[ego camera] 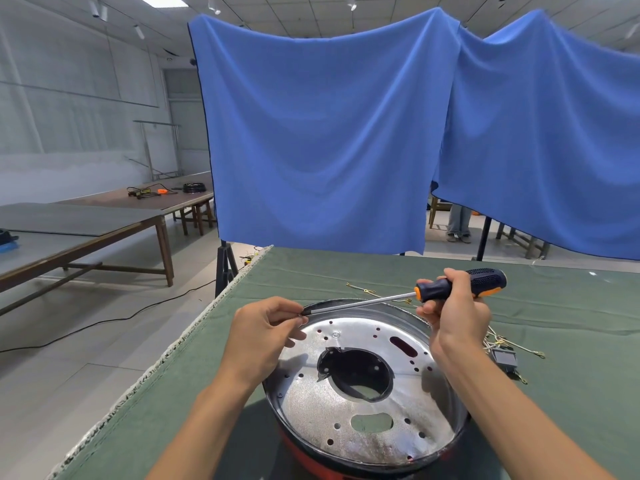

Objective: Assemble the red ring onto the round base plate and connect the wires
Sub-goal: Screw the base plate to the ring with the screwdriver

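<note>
The round base plate (363, 393) sits on the green-covered surface (554, 306), its shiny perforated face up and tilted a little toward the camera, with a large dark opening at its middle. The red ring (311, 462) peeks out beneath the plate's near rim, pressed against it. Above the plate's far edge runs the screwdriver (415, 296), its long axis nearly level, handle to the right of the plate's centre and slightly higher, tip pointing left. The right hand (453, 303) wraps its grip tightly round the black-and-orange handle, fingers curled, thumb along the front. The left hand (266, 327) hovers over the plate's left rim, its grip narrow: thumb and fingertips pinch together at the screwdriver's dark tip, and a small item seems caught there, too tiny to make out. To the right of the plate, the wires (502, 341) lie loose on the surface with a small dark block (504, 356) among them, apart from the plate. More thin wire pieces (363, 289) lie beyond the plate's far rim. A blue cloth (329, 133) hangs behind the surface.
</note>
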Demonstrator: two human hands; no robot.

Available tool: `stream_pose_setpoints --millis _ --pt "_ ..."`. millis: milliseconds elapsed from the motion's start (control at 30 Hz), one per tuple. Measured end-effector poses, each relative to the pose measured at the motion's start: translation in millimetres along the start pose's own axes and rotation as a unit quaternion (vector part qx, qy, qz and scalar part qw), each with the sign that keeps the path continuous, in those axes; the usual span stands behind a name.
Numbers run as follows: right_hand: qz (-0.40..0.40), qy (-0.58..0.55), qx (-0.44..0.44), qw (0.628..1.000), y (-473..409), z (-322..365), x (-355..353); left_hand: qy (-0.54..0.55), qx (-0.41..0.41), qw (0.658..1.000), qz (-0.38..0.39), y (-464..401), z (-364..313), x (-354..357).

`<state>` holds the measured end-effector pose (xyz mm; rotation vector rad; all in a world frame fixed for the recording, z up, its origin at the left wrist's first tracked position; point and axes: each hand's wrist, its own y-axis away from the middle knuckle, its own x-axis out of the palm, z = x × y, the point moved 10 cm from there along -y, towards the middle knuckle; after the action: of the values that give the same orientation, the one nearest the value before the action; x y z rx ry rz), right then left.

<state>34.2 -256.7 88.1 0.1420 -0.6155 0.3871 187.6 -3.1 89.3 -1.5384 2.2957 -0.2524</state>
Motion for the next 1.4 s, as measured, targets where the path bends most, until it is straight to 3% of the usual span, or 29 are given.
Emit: stream_pose_setpoints --millis 533,933,1400 --pt "0.012 0.033 -0.023 0.999 1.6 2.6 2.6 -0.143 0.13 0.981 -0.001 6.7 -29.7 -5.0" --pt "-0.005 0.007 -0.004 1.0 0.8 1.0 -1.6 -0.119 0.092 0.989 0.01 3.1 -19.2 -3.3" --pt "-0.001 0.024 -0.025 0.999 1.7 3.5 -0.9 -0.15 0.117 0.982 0.011 4.7 -23.7 -1.7"
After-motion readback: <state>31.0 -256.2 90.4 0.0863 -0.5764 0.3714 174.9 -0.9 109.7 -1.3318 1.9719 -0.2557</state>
